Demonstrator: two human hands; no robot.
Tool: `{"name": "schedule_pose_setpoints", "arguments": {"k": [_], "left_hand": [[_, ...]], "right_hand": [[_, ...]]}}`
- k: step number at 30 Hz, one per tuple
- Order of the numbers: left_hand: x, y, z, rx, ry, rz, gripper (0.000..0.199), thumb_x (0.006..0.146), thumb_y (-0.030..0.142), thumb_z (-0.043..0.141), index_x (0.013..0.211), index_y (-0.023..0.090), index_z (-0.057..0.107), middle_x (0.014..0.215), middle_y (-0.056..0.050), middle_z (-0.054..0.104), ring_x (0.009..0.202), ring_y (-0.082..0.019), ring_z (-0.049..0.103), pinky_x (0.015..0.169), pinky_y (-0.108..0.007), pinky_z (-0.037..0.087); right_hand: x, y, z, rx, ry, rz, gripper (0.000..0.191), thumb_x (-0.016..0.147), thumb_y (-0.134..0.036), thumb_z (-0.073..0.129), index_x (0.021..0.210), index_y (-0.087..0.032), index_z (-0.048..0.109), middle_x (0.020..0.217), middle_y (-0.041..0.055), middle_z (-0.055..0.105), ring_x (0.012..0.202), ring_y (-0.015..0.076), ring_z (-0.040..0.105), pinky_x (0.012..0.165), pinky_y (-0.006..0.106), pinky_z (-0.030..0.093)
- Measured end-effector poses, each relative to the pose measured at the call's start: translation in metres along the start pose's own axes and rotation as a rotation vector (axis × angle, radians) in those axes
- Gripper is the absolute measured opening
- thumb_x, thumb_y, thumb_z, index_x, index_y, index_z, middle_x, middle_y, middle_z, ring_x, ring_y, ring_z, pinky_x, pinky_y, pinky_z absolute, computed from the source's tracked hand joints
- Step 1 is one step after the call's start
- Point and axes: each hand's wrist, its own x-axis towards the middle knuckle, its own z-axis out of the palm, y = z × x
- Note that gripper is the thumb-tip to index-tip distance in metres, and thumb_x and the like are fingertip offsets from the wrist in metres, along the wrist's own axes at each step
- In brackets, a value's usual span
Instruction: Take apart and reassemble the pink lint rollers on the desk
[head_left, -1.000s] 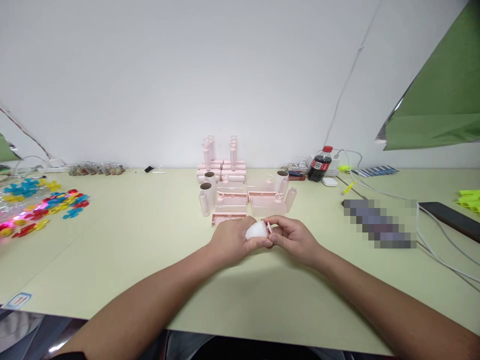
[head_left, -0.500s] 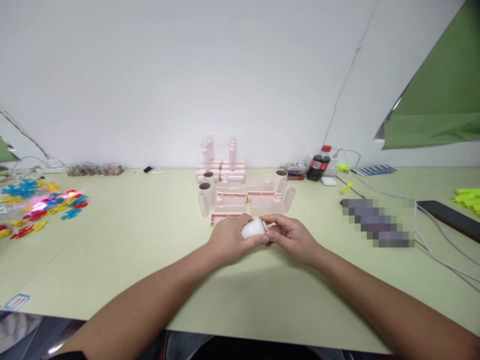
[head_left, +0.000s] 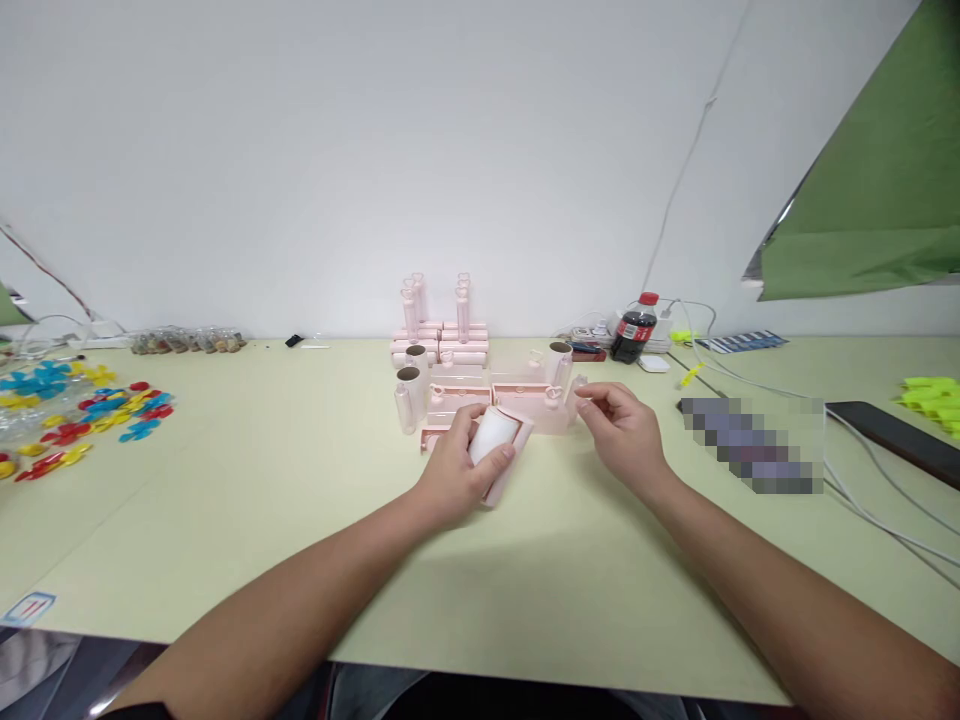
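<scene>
My left hand [head_left: 459,468] is wrapped round a white roll [head_left: 495,432] set in a pink case, tilted above the table. To the right, my right hand [head_left: 621,430] has its thumb and fingertips at a clear pink tube [head_left: 580,386], which they partly hide. Beyond the hands lie open pink cases [head_left: 521,390]. A grey-brown cardboard core [head_left: 409,385] stands upright at their left beside a clear tube [head_left: 405,410]. Another core [head_left: 559,352] stands at their right.
Closed pink cases [head_left: 461,357] with upright tubes are stacked near the wall. A cola bottle [head_left: 634,330], cables and a dark phone-like slab [head_left: 896,435] are on the right. Colourful plastic pieces [head_left: 139,410] and bagged items [head_left: 187,341] lie on the left.
My right hand has left the white roll and moved right and forward to the clear tube. My left hand has turned the roll, and its pink case now shows.
</scene>
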Motion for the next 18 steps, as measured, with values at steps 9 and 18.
{"name": "schedule_pose_setpoints", "arguments": {"k": [9,18], "left_hand": [[0.01,-0.003,0.003,-0.641,-0.053,-0.275,0.048,0.074,0.051,0.066,0.108,0.02,0.053,0.079,-0.002,0.066,0.063,-0.016,0.059,0.056,-0.025,0.044],[0.011,-0.004,0.003,-0.675,-0.083,-0.256,0.049,0.071,0.048,0.072,0.106,0.02,0.053,0.085,-0.002,0.067,0.064,-0.015,0.061,0.059,-0.026,0.046]], "right_hand": [[0.011,0.038,0.006,-0.137,-0.164,0.114,0.031,0.076,-0.034,0.06,0.103,-0.025,0.071,0.13,0.0102,0.052,0.123,0.0285,0.05,0.094,0.045,0.045],[0.008,0.038,0.009,-0.182,-0.25,0.124,0.039,0.078,-0.037,0.058,0.114,-0.023,0.067,0.132,0.0092,0.054,0.123,0.0273,0.05,0.099,0.043,0.042]]}}
